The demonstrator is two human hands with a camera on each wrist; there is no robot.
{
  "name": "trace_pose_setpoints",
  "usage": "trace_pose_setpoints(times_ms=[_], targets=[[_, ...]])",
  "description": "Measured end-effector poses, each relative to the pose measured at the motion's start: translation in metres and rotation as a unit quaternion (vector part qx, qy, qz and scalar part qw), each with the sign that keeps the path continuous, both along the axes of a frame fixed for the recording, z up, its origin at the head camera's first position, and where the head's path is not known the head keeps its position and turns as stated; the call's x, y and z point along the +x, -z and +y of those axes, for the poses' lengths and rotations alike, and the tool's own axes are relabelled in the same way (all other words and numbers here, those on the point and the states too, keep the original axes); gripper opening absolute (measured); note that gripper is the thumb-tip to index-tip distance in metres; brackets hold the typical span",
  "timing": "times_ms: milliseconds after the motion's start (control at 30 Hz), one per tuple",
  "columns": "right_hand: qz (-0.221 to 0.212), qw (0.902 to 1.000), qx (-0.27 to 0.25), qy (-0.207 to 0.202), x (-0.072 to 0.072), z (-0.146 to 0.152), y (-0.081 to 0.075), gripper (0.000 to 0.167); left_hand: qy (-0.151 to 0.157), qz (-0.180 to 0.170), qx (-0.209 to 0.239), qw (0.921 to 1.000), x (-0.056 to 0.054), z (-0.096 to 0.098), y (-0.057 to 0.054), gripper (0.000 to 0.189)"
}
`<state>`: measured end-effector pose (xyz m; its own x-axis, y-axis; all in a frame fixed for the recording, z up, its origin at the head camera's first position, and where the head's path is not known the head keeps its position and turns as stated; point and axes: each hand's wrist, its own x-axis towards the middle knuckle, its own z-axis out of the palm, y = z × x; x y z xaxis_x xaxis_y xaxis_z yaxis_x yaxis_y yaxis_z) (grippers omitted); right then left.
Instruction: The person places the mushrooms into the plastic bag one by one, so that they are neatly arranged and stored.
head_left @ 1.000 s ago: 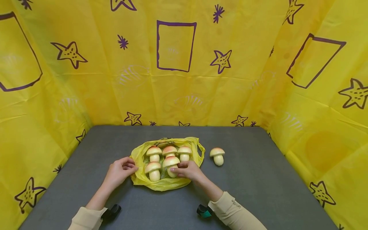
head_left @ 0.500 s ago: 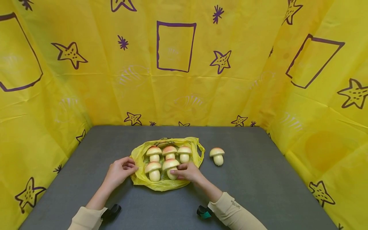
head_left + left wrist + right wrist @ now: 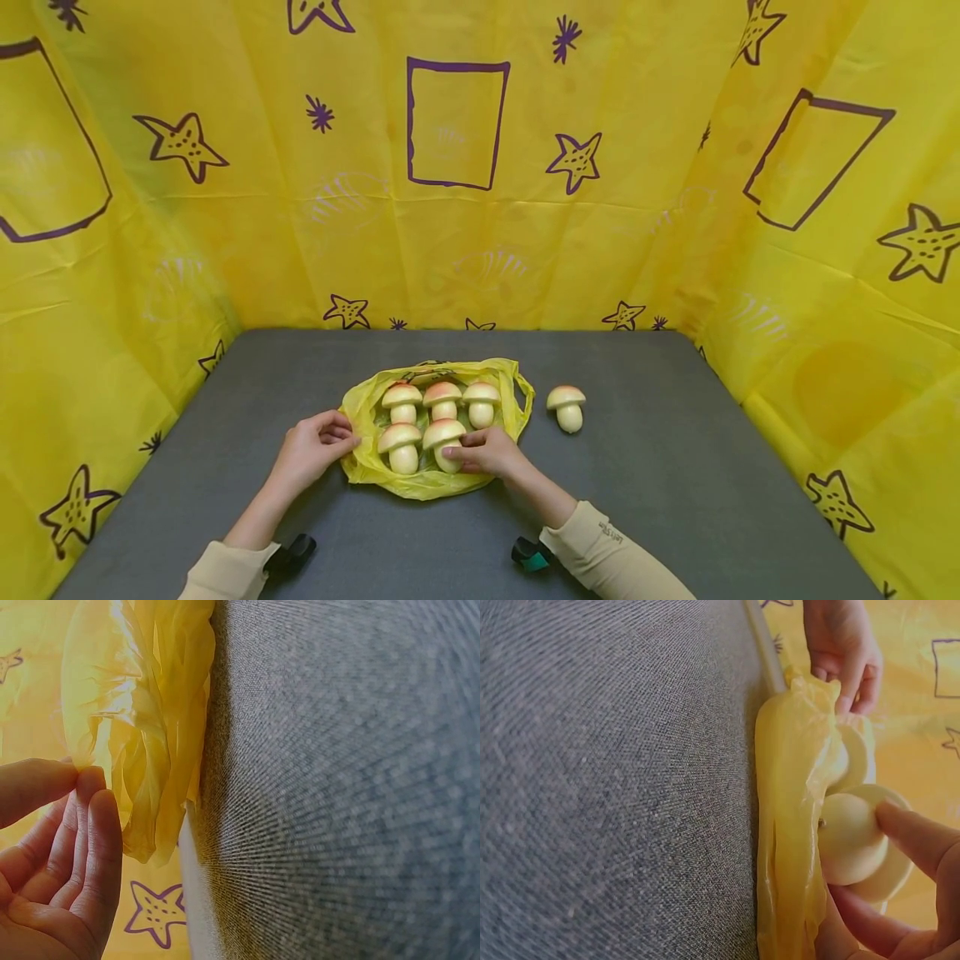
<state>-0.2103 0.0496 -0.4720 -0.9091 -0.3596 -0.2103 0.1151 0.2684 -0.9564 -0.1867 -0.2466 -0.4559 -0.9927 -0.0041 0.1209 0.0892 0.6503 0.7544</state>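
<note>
A yellow plastic bag (image 3: 465, 482) lies spread on the table with several toy mushrooms inside, pale with reddish cap tops, in two rows. My left hand (image 3: 315, 450) pinches the bag's left edge between thumb and fingertips; the left wrist view shows the thin yellow plastic (image 3: 142, 750) at the fingertips. With my right hand (image 3: 491, 454) I grip the stem of the front right mushroom (image 3: 444, 433), thumb on one side and fingers on the other. In the right wrist view that mushroom (image 3: 851, 836) sits just at the bag's front rim.
Another mushroom (image 3: 567, 407) lies on the grey table (image 3: 660, 475), right of the bag. Yellow cloth walls (image 3: 465, 233) with purple drawings stand behind and at both sides. Black wrist straps (image 3: 292, 554) show near the sleeves.
My right hand and the front right mushroom have shifted slightly down toward me, within the bag. The left hand keeps its hold on the bag's edge.
</note>
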Motion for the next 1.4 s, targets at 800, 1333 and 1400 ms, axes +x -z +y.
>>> trace_pose_setpoints(times_ms=[800,1333,1400], targets=[[0.026,0.9981,0.054,-0.013,0.003,0.002,-0.009,0.027,-0.003,0.007,0.005,1.0000,0.002,0.000,0.002,0.025],[0.022,0.9990,0.029,-0.027,0.002,0.016,-0.018,0.028,-0.001,-0.002,-0.004,1.0000,-0.002,-0.002,0.005,0.021],[0.025,0.9990,0.023,-0.028,0.001,0.018,-0.020,0.027,0.000,-0.003,-0.004,1.0000,-0.002,-0.002,0.005,0.022]])
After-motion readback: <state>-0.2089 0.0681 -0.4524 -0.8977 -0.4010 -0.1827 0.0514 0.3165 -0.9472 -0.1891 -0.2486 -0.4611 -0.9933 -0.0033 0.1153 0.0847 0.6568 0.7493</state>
